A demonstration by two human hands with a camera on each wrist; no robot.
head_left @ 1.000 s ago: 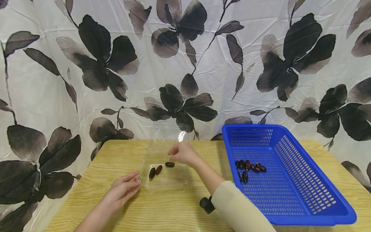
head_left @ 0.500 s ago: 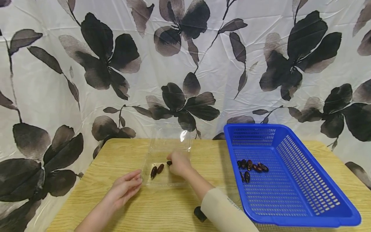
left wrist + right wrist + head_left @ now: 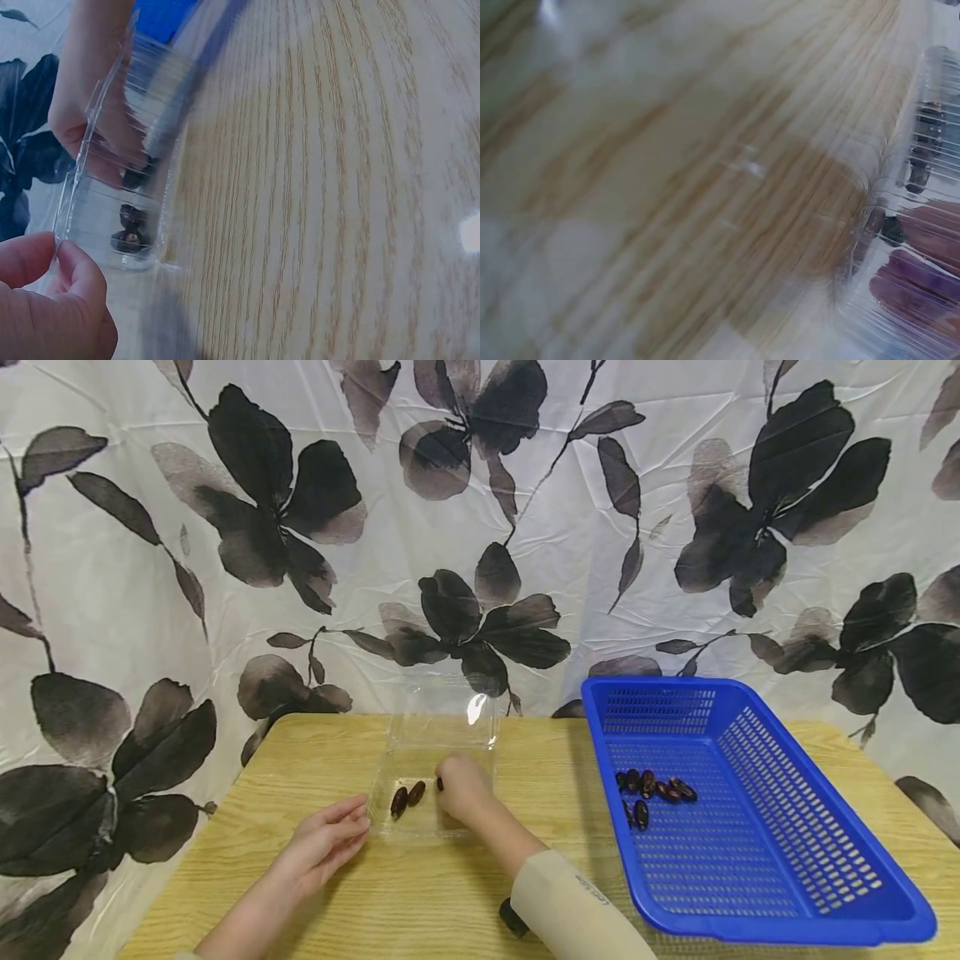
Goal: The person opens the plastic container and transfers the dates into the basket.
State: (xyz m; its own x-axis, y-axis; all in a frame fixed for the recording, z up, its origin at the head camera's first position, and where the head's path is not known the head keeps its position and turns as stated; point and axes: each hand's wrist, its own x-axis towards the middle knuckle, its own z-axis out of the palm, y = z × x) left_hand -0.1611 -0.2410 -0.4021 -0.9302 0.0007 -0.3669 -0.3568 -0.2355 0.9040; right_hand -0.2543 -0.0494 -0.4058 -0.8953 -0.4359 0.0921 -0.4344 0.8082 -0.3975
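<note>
A clear plastic clamshell box (image 3: 431,833) sits on the table with its lid raised at the back. My left hand (image 3: 324,843) pinches the box's left rim between thumb and finger, as the left wrist view shows. Inside the box my right hand (image 3: 465,789) has its fingers round a dark date (image 3: 440,784), mostly covered by the hand. Two more dates, one darker (image 3: 399,802) and one browner (image 3: 416,793), lie side by side in the left part of the box. Through the ribbed wall, the right wrist view shows the right fingertips (image 3: 904,281) and dates (image 3: 921,169).
To the right stands a blue plastic basket (image 3: 757,931) with perforated walls. Several dates (image 3: 647,783) lie near its left wall. A small black object (image 3: 512,917) shows beside the right sleeve. A floral cloth (image 3: 480,527) hangs behind the wooden table (image 3: 420,910).
My right hand has lowered into the box and come down over the date there, now largely hidden. The left hand has stayed at the box's left side. The view has shifted slightly.
</note>
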